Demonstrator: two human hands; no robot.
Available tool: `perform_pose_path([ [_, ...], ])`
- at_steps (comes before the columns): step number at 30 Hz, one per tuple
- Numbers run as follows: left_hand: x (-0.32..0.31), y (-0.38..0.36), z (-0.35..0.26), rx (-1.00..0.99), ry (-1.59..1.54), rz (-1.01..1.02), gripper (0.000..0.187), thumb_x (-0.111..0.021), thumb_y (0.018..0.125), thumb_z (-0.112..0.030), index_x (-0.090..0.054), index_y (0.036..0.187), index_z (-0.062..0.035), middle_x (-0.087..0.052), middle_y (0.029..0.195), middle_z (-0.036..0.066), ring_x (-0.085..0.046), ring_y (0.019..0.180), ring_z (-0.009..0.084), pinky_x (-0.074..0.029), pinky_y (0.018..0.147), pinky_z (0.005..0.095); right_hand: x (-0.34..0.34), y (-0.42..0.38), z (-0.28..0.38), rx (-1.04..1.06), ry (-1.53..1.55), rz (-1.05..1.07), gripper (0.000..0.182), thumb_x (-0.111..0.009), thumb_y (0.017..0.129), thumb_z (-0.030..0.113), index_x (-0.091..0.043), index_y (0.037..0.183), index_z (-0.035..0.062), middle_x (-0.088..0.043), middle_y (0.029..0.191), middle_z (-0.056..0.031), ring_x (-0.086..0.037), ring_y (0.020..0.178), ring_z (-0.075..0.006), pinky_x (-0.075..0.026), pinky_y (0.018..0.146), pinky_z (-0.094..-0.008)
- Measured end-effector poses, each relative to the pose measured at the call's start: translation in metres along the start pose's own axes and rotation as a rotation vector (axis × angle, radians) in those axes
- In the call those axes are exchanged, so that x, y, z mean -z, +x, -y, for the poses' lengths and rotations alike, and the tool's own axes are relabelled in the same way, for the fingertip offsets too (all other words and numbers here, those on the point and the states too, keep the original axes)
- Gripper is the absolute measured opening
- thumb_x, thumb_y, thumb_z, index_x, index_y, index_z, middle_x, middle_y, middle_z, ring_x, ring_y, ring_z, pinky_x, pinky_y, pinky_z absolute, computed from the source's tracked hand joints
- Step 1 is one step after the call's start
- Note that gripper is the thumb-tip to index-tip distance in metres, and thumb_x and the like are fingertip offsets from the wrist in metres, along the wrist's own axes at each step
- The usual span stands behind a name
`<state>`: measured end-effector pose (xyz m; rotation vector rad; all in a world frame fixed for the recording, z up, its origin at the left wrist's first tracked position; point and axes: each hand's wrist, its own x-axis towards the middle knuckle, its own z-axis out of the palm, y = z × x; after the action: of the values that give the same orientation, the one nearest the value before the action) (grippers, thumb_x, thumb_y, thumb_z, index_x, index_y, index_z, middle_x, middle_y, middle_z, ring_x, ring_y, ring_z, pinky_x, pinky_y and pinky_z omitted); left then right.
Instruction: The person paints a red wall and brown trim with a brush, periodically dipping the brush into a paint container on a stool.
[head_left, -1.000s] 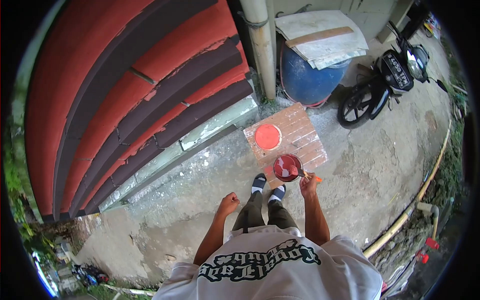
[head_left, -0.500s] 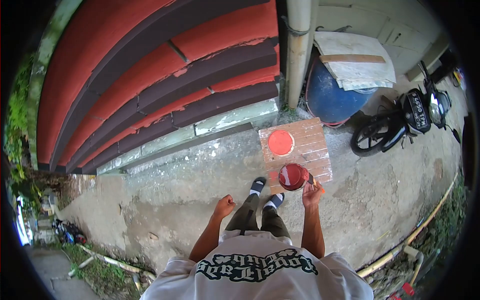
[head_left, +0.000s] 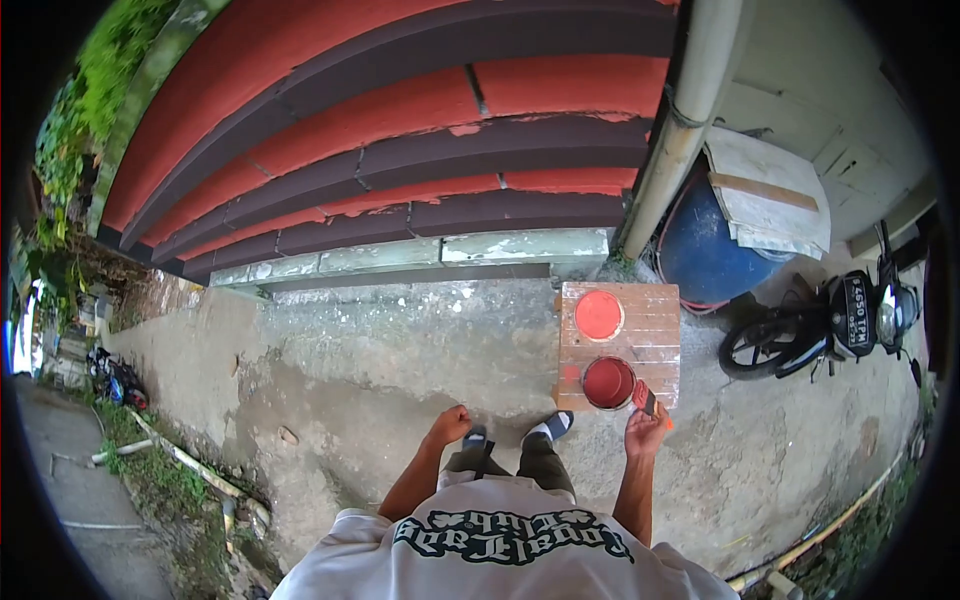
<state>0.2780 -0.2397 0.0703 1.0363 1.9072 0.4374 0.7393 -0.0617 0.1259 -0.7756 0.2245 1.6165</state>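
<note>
My right hand (head_left: 647, 432) is closed around a paintbrush (head_left: 646, 397) whose bristles are red, beside the rim of an open can of red paint (head_left: 609, 383). The can stands on a low wooden table (head_left: 650, 340), with a round red lid (head_left: 599, 316) behind it. My left hand (head_left: 451, 424) is closed like a fist over the concrete, away from the table, and whether it holds anything is too small to tell.
Red and dark-brown steps (head_left: 420, 150) rise ahead. A pipe (head_left: 685, 120) stands by a blue barrel (head_left: 715, 245) topped with boards. A motorcycle (head_left: 850, 315) is parked at right. Bamboo poles (head_left: 190, 465) lie at lower left.
The brush has come away from the can's edge and now stands up to its right. The view has shifted, so the table sits lower and further right. My feet have moved.
</note>
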Motion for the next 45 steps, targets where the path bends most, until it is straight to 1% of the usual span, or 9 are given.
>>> perform_pose_path([
  [5,0.015,-0.015,0.025,0.032,-0.088,0.027,0.015,-0.072,0.086,-0.014,-0.062,0.087,-0.0030,-0.068,0.076,0.008,-0.068,0.068,0.0167,-0.054,0.063,0.0352,-0.038,-0.029,-0.016,0.165,-0.098,-0.102,0.026,-0.070,0.099,0.024,-0.068,0.117,0.0055,-0.074,0.113,-0.0061,-0.073,0.096,-0.0141,-0.062,0.078,-0.0241],
  [9,0.025,-0.033,0.069,0.016,-0.083,0.029,0.015,-0.072,0.085,-0.014,-0.062,0.087,-0.0029,-0.069,0.077,0.009,-0.068,0.068,0.0170,-0.054,0.063,0.0353,-0.071,-0.049,-0.049,0.229,-0.077,0.052,0.043,-0.071,0.098,0.026,-0.062,0.132,0.0031,-0.070,0.123,-0.0102,-0.070,0.107,-0.0174,-0.061,0.084,-0.0252],
  [14,0.057,-0.082,0.123,0.086,-0.198,0.013,0.016,-0.072,0.084,-0.015,-0.062,0.086,-0.0030,-0.068,0.076,0.009,-0.069,0.067,0.0177,-0.055,0.063,0.0352,-0.118,-0.120,-0.121,0.198,-0.036,0.230,0.040,-0.066,0.104,0.027,-0.061,0.136,0.0030,-0.069,0.131,-0.0132,-0.070,0.113,-0.0191,-0.064,0.088,-0.0270],
  [17,0.073,-0.126,0.178,0.110,-0.255,-0.076,0.016,-0.067,0.081,-0.021,-0.066,0.084,-0.0046,-0.071,0.075,0.014,-0.071,0.070,0.0246,-0.055,0.067,0.0396,-0.140,-0.164,-0.169,0.143,-0.051,0.310,0.040,-0.065,0.106,0.029,-0.060,0.138,0.0049,-0.068,0.134,-0.0138,-0.070,0.114,-0.0196,-0.064,0.090,-0.0273],
  [23,0.095,-0.231,0.300,0.364,-0.381,-0.131,0.015,-0.065,0.082,-0.018,-0.064,0.083,-0.0038,-0.074,0.080,0.015,-0.073,0.070,0.0263,-0.057,0.064,0.0414,-0.163,-0.218,-0.258,0.082,-0.071,0.404,0.041,-0.066,0.105,0.027,-0.060,0.139,0.0058,-0.066,0.133,-0.0125,-0.067,0.118,-0.0196,-0.062,0.094,-0.0282],
  [27,0.087,-0.289,0.377,0.641,-0.753,-0.153,0.018,-0.060,0.091,-0.019,-0.065,0.097,-0.0029,-0.075,0.088,0.017,-0.073,0.072,0.0275,-0.054,0.060,0.0397,-0.180,-0.249,-0.299,0.015,-0.154,0.398,0.042,-0.066,0.103,0.022,-0.057,0.141,0.0070,-0.066,0.133,-0.0106,-0.066,0.118,-0.0190,-0.061,0.094,-0.0288],
  [31,0.087,-0.310,0.372,0.745,-0.780,-0.169,0.024,-0.058,0.095,-0.021,-0.063,0.109,-0.0025,-0.076,0.098,0.017,-0.072,0.072,0.0258,-0.052,0.059,0.0369,-0.192,-0.265,-0.327,0.010,-0.255,0.408,0.041,-0.069,0.100,0.021,-0.058,0.138,0.0094,-0.067,0.131,-0.0065,-0.067,0.114,-0.0177,-0.060,0.093,-0.0284],
  [38,0.095,-0.287,0.337,0.575,-0.784,-0.345,0.024,-0.057,0.092,-0.019,-0.064,0.105,-0.0007,-0.076,0.093,0.016,-0.072,0.073,0.0262,-0.055,0.060,0.0377,-0.230,-0.250,-0.366,-0.113,-0.358,0.513,0.036,-0.070,0.097,0.019,-0.058,0.130,0.0127,-0.066,0.122,-0.0041,-0.067,0.107,-0.0174,-0.060,0.090,-0.0303],
  [45,0.143,-0.264,0.312,0.434,-0.847,-0.628,0.004,-0.053,0.096,-0.011,-0.052,0.095,-0.0067,-0.072,0.084,0.015,-0.069,0.067,0.0228,-0.053,0.057,0.0336,-0.251,-0.226,-0.412,-0.211,-0.368,0.536,0.033,-0.070,0.096,0.016,-0.060,0.128,0.0140,-0.068,0.118,-0.0041,-0.068,0.103,-0.0171,-0.061,0.088,-0.0305],
])
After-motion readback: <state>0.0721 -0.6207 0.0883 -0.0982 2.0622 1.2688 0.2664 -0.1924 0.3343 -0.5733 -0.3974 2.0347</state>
